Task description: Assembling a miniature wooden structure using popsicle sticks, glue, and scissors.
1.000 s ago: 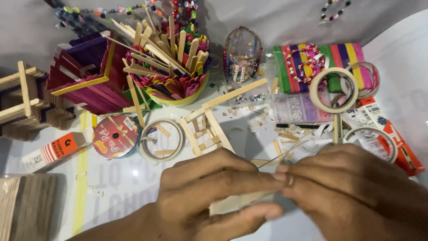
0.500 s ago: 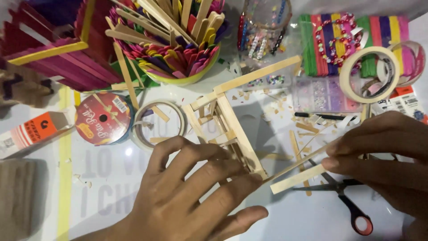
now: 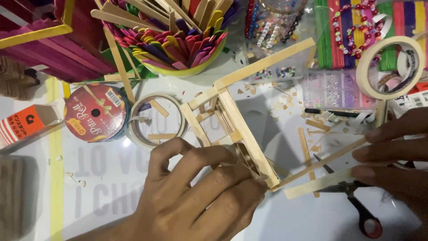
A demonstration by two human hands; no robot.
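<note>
Pale wooden craft-stick frame (image 3: 232,129) is partly built w/ rails unattached; pressed by left hand (image 3: 200,196), loose stick (image 3: 321,183) pinched at 3 o'clock by right hand (image 3: 397,151).

stick frame (image 3: 232,120): pale wood | ribbon spool (image 3: 95,113): red | scissors (image 3: 363,213): red-black handles

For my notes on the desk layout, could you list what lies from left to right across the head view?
Orange box → red ribbon spool → tape ring → left hand → wooden stick frame → scissors → right hand.
</note>
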